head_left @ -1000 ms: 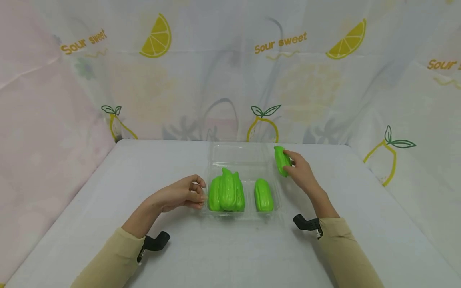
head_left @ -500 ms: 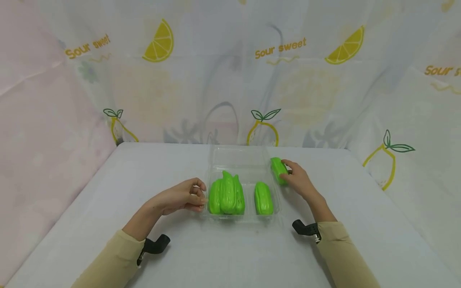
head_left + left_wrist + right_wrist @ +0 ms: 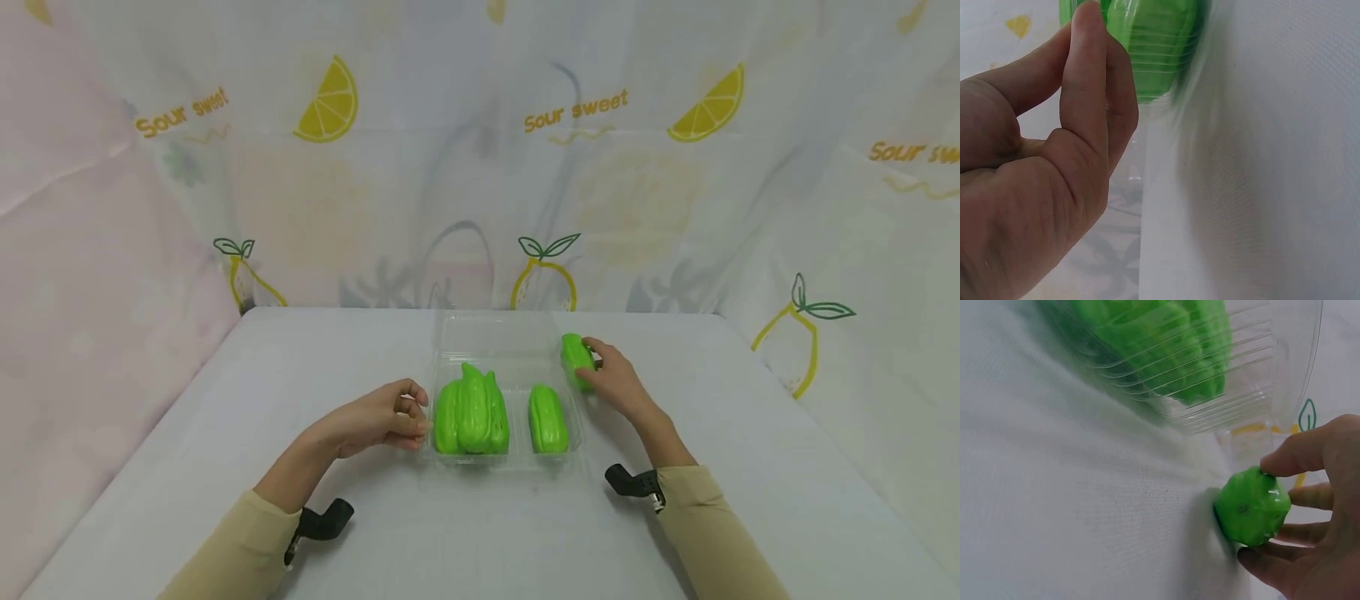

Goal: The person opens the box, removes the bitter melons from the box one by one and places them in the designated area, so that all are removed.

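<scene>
A clear plastic clamshell box [image 3: 520, 433] stands with its lid raised at the back. Several bright green, ridged toy vegetables [image 3: 473, 412] lie bunched in its left part. Another green toy vegetable [image 3: 549, 419] lies alone on the right side. My left hand [image 3: 386, 417] pinches the box's left edge; in the left wrist view, thumb and fingertips meet right at the box wall. Outside the box, behind its right side, my right hand [image 3: 617, 377] grips one more green ridged toy vegetable [image 3: 1252, 506] between thumb and fingers, low against the tabletop.
A white cloth covers the table [image 3: 480, 533]. A pale curtain [image 3: 390, 192] with lemon prints hangs right behind the table's far edge and along both sides. The transparent lid [image 3: 495, 333] leans up near that far edge.
My right hand has brought the toy vegetable down and slightly left, closer to the box's right side. The left hand stays at the box edge. The head view has tilted up slightly.
</scene>
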`<state>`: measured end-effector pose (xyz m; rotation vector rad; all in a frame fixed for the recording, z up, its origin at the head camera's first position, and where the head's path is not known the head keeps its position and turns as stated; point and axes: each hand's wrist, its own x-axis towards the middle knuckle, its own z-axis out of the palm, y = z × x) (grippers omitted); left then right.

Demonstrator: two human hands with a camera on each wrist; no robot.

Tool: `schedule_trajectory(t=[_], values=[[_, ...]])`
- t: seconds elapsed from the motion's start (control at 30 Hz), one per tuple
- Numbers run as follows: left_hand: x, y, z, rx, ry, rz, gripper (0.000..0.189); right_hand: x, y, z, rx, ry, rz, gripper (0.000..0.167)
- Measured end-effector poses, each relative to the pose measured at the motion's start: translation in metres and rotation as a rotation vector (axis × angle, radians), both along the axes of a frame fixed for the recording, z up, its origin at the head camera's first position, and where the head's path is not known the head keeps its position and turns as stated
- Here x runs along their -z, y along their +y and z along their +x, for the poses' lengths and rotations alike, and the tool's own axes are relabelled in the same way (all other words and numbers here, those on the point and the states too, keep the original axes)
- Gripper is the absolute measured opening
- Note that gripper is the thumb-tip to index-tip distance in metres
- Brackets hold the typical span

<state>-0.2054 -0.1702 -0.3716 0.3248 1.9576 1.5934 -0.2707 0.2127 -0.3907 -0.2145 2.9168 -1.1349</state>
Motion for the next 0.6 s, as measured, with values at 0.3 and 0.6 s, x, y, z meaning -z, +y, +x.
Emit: schedule_trajectory(t=[0.3, 0.6], values=[[0.002, 0.0, 0.001, -0.004, 0.001, -0.001, 0.042, -0.002, 0.001, 0.0, 0.022, -0.043, 0.0, 0.065], [0.003, -0.001, 0.0, -0.009, 0.004, -0.001, 0.042, -0.014, 0.004, 0.005, 0.019, 0.048, -0.016, 0.063]])
